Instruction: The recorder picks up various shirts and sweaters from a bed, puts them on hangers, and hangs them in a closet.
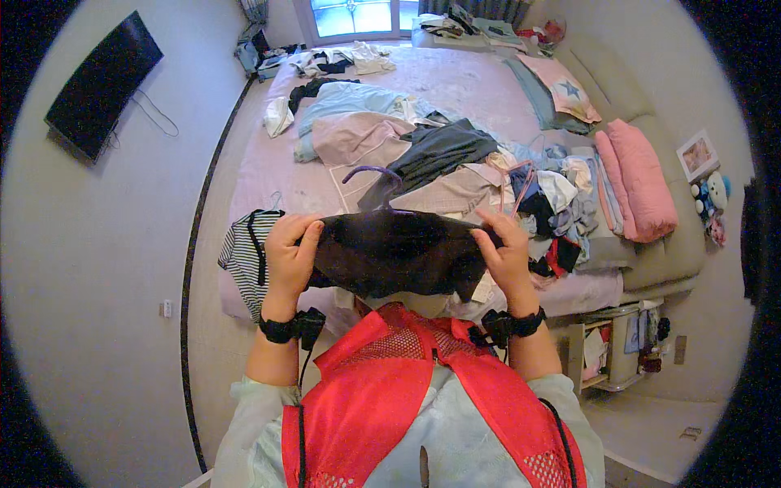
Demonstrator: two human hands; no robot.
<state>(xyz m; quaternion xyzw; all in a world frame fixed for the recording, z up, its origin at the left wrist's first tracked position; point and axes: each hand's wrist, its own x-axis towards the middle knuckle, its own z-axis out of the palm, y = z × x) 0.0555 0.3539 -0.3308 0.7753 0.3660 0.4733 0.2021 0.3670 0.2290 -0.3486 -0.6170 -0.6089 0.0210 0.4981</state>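
Note:
Between both hands a black garment (396, 253) is held up in front of my chest, over the near edge of the bed. A purple clothes hanger (385, 183) sticks up from its top, with the hook bent to the left; the rest of the hanger is hidden by the cloth. My left hand (293, 250) pinches the garment's left upper corner between thumb and fingers. At the right upper corner my right hand (505, 253) grips the cloth the same way. Just left of my left hand lies a black-and-white striped top (244, 256) on the bed, with a light blue hanger at its neck.
The bed (268, 177) carries a dark grey garment (448, 152), a light blue one (341, 100) and a mixed clothes pile (555, 207). A pink hanger (518, 186) lies there. Rolled pink bedding (640, 183) rests by the headboard. An opened nightstand (601, 354) stands at right.

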